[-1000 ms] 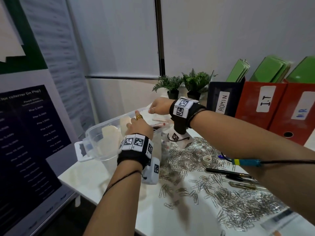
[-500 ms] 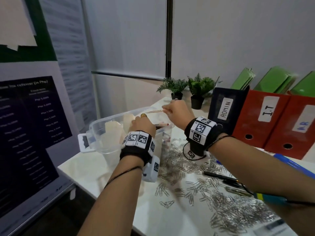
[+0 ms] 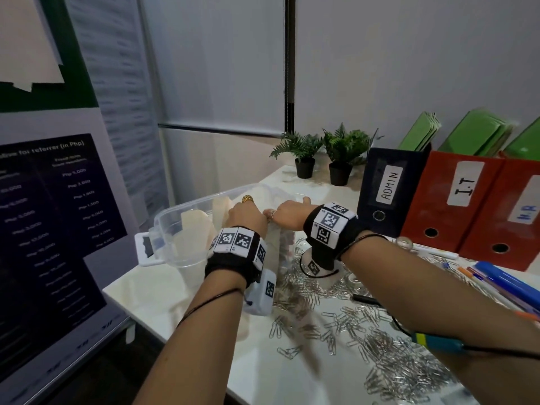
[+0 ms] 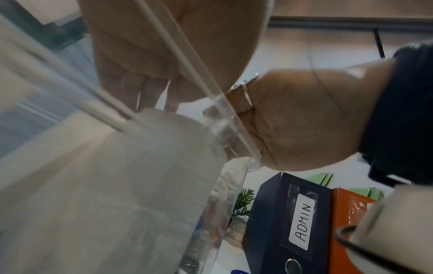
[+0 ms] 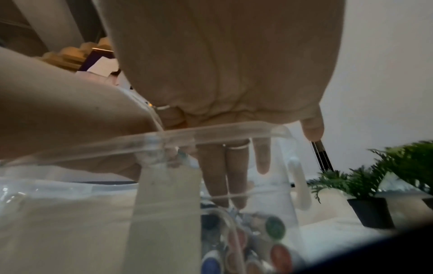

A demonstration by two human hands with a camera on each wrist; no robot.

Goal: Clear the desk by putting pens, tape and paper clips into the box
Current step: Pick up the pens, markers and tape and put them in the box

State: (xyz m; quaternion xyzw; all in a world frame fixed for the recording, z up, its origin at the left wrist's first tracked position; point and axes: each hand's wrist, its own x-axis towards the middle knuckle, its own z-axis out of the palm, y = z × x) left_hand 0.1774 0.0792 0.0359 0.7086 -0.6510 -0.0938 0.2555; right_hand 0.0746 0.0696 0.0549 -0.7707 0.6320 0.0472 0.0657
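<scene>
Both hands are at the clear box [image 3: 181, 226]: left hand [image 3: 247, 216] curls over its near rim, right hand [image 3: 289, 214] hangs loose-fingered inside. Remaining pens [image 3: 496, 280] and paper clips [image 3: 380, 340] lie rightward on the surface [image 3: 187, 299], nearer the right hand.

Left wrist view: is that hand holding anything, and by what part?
The left hand holds the clear box by its near rim; in this grip the fingers hook over the edge and down inside the wall.
</scene>
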